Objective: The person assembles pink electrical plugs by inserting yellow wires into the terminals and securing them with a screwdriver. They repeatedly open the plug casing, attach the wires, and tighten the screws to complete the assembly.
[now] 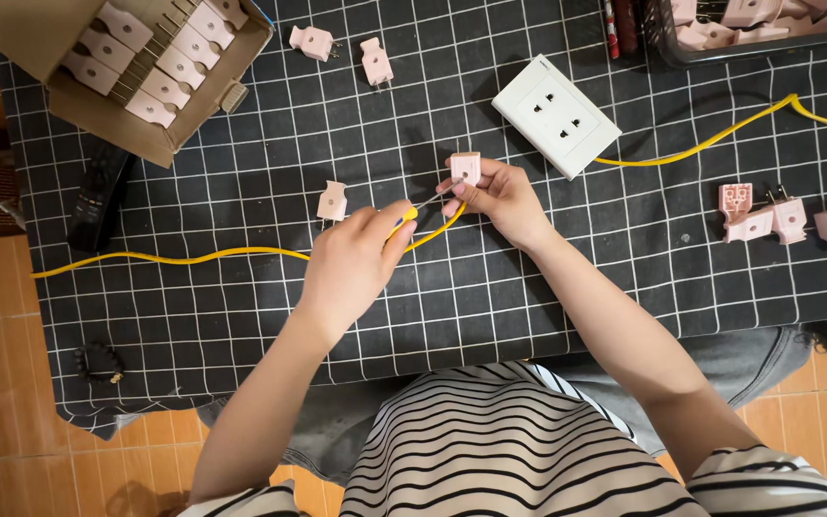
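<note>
The right hand [498, 196] pinches a pink plug [465, 167] just below the white socket plate [555, 115], holding it steady, while the left hand [356, 258] grips a small screwdriver [423, 206] with its tip at that plug, beside the yellow cable [193, 256].

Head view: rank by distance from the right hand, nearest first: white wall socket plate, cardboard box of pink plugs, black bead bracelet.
1. White wall socket plate: just up and right of the right hand, on the black grid mat.
2. Cardboard box of pink plugs: far up-left corner of the mat.
3. Black bead bracelet: lower left, near the mat's edge, farthest.
</note>
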